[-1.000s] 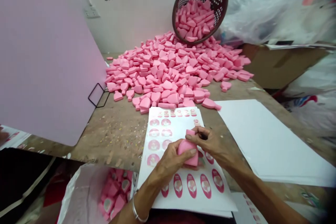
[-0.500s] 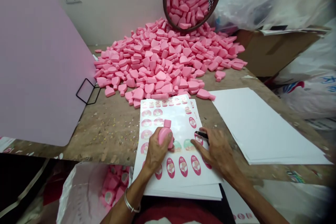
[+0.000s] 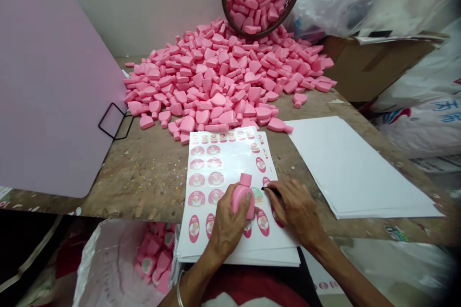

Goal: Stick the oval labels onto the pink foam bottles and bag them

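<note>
A pink bottle (image 3: 242, 199) was gripped by the left hand (image 3: 227, 230) over the label sheet (image 3: 223, 168); probable black tweezers (image 3: 272, 191) were pinched by the right hand (image 3: 295, 211).

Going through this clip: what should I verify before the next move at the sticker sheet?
Left hand grip on the pink bottle: ok, closed round it.
Right hand on the small dark tool: ok, pinched, its tip at the sticker sheet.
Sheet position: ok, lying flat on the wooden table.
The bottle's label: cannot tell, the left hand hides most of the bottle.
Brown mesh basket: not ok, tipped and full above the pile of pink bottles.
</note>
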The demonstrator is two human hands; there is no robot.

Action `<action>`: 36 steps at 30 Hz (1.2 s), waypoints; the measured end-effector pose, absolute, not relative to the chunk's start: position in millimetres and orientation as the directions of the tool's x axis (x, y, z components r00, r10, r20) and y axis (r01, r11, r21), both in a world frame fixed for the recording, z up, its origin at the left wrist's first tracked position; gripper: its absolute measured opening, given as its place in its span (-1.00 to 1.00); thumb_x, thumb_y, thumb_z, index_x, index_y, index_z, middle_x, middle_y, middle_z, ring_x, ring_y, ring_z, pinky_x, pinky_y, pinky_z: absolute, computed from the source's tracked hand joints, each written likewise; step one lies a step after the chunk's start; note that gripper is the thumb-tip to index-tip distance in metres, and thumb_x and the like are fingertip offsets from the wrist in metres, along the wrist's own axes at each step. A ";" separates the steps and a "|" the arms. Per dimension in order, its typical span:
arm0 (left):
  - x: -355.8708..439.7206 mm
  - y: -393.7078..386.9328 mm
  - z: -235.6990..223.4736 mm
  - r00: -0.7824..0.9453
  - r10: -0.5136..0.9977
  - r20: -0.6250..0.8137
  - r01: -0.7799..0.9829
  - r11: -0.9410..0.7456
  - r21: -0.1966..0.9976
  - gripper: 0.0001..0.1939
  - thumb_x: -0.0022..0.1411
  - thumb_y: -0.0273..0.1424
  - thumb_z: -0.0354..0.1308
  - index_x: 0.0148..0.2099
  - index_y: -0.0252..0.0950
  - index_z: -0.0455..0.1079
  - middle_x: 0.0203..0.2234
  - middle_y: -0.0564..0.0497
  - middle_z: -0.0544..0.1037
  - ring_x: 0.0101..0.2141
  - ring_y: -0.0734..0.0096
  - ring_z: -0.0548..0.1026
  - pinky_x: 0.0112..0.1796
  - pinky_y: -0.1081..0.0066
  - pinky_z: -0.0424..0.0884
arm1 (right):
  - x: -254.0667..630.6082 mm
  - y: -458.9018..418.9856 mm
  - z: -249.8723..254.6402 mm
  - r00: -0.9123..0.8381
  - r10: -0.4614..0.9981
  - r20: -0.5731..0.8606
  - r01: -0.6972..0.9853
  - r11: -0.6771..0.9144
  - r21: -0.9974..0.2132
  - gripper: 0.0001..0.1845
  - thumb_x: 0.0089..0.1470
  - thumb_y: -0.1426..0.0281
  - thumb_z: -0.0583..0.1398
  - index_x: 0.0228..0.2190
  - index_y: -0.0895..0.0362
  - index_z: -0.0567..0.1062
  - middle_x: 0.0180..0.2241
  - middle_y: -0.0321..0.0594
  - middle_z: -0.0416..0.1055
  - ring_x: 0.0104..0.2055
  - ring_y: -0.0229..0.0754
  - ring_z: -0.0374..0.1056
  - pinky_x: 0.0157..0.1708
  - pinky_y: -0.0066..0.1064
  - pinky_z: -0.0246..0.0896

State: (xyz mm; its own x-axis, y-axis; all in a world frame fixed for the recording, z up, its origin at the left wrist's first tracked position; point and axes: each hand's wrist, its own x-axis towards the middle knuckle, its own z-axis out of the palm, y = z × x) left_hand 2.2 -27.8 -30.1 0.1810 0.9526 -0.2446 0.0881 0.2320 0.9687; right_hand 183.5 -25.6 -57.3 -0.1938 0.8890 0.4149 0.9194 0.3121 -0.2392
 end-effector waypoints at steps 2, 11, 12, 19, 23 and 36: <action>0.8 -26.8 -32.3 0.205 0.940 -0.273 0.066 0.265 0.962 -0.69 0.25 -0.07 0.03 -0.21 -0.21 0.28 -0.45 0.04 0.48 -0.43 0.31 0.56 -0.41 0.41 0.46 | 182.6 -26.3 -57.0 -0.205 0.890 0.407 0.926 0.311 -0.214 -0.82 0.21 0.34 0.10 -0.37 0.13 0.45 -0.42 -0.17 0.45 -0.32 -0.10 0.28 -0.28 -0.28 0.03; -1.4 -26.6 -33.3 0.225 0.934 -0.277 0.078 0.267 0.961 -0.67 0.28 -0.06 -0.01 -0.19 -0.23 0.25 -0.48 0.05 0.47 -0.42 0.27 0.57 -0.40 0.39 0.45 | 182.4 -28.0 -57.6 -0.173 0.910 0.377 0.867 0.323 -0.379 -0.84 0.18 0.36 0.12 -0.43 0.12 0.42 -0.46 -0.24 0.42 -0.38 -0.18 0.28 -0.28 -0.34 0.11; -1.5 -26.4 -33.7 0.229 0.933 -0.277 0.084 0.264 0.961 -0.67 0.28 -0.07 -0.01 -0.18 -0.23 0.25 -0.48 0.05 0.48 -0.41 0.27 0.57 -0.40 0.39 0.45 | 182.4 -27.1 -57.3 -0.167 0.912 0.375 0.867 0.317 -0.385 -0.85 0.17 0.34 0.14 -0.42 0.12 0.42 -0.45 -0.23 0.43 -0.38 -0.18 0.29 -0.29 -0.35 0.12; -1.2 -25.8 -34.9 0.216 0.940 -0.263 0.109 0.244 0.964 -0.67 0.28 -0.07 -0.02 -0.18 -0.25 0.28 -0.43 0.04 0.47 -0.46 0.33 0.54 -0.43 0.42 0.43 | 178.2 -25.0 -50.1 -0.245 0.828 0.505 0.896 0.392 -0.207 -0.87 0.09 0.35 0.23 -0.45 0.14 0.43 -0.51 -0.22 0.43 -0.41 -0.15 0.31 -0.32 -0.32 0.14; -0.7 -24.1 -33.1 0.155 0.967 -0.201 0.139 0.180 0.974 -0.66 0.28 -0.09 0.00 -0.20 -0.27 0.33 -0.42 0.03 0.45 -0.41 0.36 0.50 -0.38 0.43 0.44 | 174.7 -29.0 -42.3 -0.261 0.765 0.589 0.851 0.470 -0.235 -0.88 0.02 0.39 0.27 -0.44 0.15 0.42 -0.52 -0.23 0.43 -0.45 -0.19 0.31 -0.35 -0.33 0.17; 0.7 -19.9 -19.2 0.151 0.881 -0.449 -0.553 0.451 0.701 -0.36 0.22 0.09 -0.05 -0.08 -0.41 0.43 -0.36 -0.15 0.57 -0.38 0.28 0.56 -0.46 0.43 0.49 | 169.2 -15.4 -15.0 0.121 0.989 -0.084 0.217 -0.108 -0.970 -0.66 -0.02 0.07 0.25 -0.34 0.08 0.54 -0.43 -0.27 0.46 -0.40 -0.23 0.35 -0.43 -0.46 0.27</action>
